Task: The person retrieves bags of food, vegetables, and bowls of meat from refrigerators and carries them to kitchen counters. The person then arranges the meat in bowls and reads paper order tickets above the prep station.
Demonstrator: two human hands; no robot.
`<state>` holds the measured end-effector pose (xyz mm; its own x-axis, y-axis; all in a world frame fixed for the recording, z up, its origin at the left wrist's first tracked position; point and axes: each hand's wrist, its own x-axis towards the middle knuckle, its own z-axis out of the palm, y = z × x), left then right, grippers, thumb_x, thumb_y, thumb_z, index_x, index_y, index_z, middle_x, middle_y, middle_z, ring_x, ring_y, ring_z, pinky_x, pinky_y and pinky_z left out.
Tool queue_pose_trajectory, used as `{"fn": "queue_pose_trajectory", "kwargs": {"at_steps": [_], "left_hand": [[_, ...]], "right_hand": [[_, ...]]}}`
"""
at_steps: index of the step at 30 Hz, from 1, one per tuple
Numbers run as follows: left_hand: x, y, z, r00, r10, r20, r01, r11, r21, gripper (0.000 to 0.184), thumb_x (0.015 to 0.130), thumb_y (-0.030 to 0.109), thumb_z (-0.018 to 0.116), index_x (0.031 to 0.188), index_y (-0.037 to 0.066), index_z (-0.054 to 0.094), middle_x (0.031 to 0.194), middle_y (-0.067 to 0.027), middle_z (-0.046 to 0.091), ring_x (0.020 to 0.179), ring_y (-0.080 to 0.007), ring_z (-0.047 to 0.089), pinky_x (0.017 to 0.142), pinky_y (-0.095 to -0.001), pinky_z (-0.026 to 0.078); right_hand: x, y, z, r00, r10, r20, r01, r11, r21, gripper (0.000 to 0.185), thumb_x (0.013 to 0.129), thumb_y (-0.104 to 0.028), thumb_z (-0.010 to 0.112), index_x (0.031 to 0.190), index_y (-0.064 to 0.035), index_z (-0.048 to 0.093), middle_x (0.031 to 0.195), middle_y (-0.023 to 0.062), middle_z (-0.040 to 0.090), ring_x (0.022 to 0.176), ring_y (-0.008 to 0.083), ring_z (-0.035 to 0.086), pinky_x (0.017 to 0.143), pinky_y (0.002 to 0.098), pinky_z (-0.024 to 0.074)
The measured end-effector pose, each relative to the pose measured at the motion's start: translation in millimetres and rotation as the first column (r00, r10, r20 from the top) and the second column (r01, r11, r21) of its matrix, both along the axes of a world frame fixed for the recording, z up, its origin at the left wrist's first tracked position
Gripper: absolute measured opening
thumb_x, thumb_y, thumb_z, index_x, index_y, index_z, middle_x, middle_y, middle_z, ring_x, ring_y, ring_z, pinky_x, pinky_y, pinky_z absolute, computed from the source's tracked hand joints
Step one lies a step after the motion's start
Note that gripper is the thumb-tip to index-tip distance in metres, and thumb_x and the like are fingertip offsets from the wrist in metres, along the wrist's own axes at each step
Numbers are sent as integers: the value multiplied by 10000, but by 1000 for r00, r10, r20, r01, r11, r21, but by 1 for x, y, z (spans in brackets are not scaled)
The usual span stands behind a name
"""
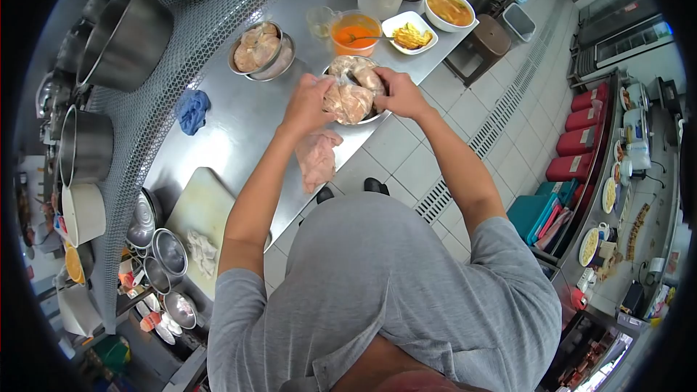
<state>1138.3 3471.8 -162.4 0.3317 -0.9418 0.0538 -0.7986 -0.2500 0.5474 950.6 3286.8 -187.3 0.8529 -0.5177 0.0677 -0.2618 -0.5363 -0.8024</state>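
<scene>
A metal bowl (374, 117) near the table's right edge holds several pieces of pale meat that look wrapped in clear plastic. My left hand (311, 105) is closed on the left side of a bagged meat piece (348, 104) at the bowl's front. On the bowl's right side, my right hand (398, 94) has its fingers curled against the bagged meat and the rim; its exact hold is unclear. A limp pink piece (317, 158), possibly raw skin or meat, lies just below my left hand on the steel table (239, 112).
Left of the bowl are stacked metal bowls with meat (260, 54) and a blue cloth (192, 112). Behind stand an orange-liquid container (356, 35), a square white dish (410, 33) and a soup bowl (449, 10). A cutting board (201, 207) lies nearer me.
</scene>
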Motion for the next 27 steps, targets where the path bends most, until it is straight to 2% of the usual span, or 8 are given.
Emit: {"fn": "queue_pose_trajectory", "kwargs": {"at_steps": [1, 5, 8, 11, 17, 19, 22, 27], "left_hand": [[-2, -1, -1, 1000, 3, 9, -3, 1000, -10, 762, 587, 157, 888, 1291, 100, 605, 1191, -165, 524, 1086, -355, 559, 956, -410, 475], [-20, -14, 5, 997, 6, 80, -5, 1000, -5, 709, 601, 173, 887, 1251, 103, 615, 1148, -170, 504, 1037, -360, 566, 920, -429, 480], [-37, -17, 2, 987, 11, 160, -19, 999, 50, 666, 621, 174, 877, 1231, 108, 617, 1142, -174, 485, 1016, -367, 567, 903, -443, 482], [-38, -15, -14, 980, 12, 199, -8, 1000, -20, 642, 637, 176, 868, 1224, 116, 617, 1150, -176, 475, 1014, -373, 568, 896, -443, 486], [-27, -16, -3, 991, -17, 133, 6, 996, 85, 627, 670, 195, 849, 1239, 109, 602, 1145, -192, 500, 1053, -369, 593, 874, -438, 513], [-22, -15, 15, 999, -32, 27, 27, 984, 177, 582, 682, 199, 841, 1204, 94, 605, 1137, -203, 518, 1034, -367, 619, 848, -439, 529], [-30, -21, -4, 994, 37, 100, -49, 991, 121, 570, 660, 203, 856, 1171, 87, 632, 1065, -171, 545, 976, -379, 611, 837, -447, 515], [-46, -31, -17, 983, 49, 175, -83, 977, 194, 588, 686, 213, 842, 1208, 118, 588, 1127, -166, 568, 980, -382, 636, 825, -436, 528]], "right_hand": [[-2, -3, -1, 999, -13, 32, 9, 995, 100, 583, 679, -175, 707, 1213, 38, 608, 1016, 211, 704, 888, 295, 701, 815, 377, 549], [-5, -2, -21, 973, -90, 212, 71, 993, 97, 599, 701, -138, 696, 1265, 34, 591, 998, 220, 707, 855, 235, 694, 817, 334, 542], [-7, -1, -8, 994, -16, 107, 5, 995, 104, 624, 719, -112, 683, 1319, 14, 567, 1075, 151, 712, 907, 194, 670, 865, 317, 528], [-6, -6, -11, 998, 45, 45, -51, 990, 130, 628, 733, -123, 681, 1334, 12, 557, 1058, 179, 710, 887, 209, 681, 843, 327, 532], [-7, 0, 15, 999, 28, -20, -32, 976, -214, 533, 721, -99, 629, 1248, -27, 612, 1052, 200, 688, 887, 360, 676, 794, 414, 551], [-5, -1, 14, 999, 21, 33, -11, 966, -257, 512, 716, -91, 619, 1226, -38, 626, 1075, 182, 687, 915, 358, 671, 797, 427, 550], [-5, 2, 8, 996, 32, 79, -7, 956, -293, 496, 718, -72, 606, 1212, -47, 636, 1126, 169, 679, 951, 350, 668, 820, 429, 552], [-5, -3, 5, 986, 116, 122, -63, 927, -370, 547, 742, -6, 563, 1284, -72, 601, 1254, 178, 628, 1054, 359, 643, 913, 416, 532]]}}
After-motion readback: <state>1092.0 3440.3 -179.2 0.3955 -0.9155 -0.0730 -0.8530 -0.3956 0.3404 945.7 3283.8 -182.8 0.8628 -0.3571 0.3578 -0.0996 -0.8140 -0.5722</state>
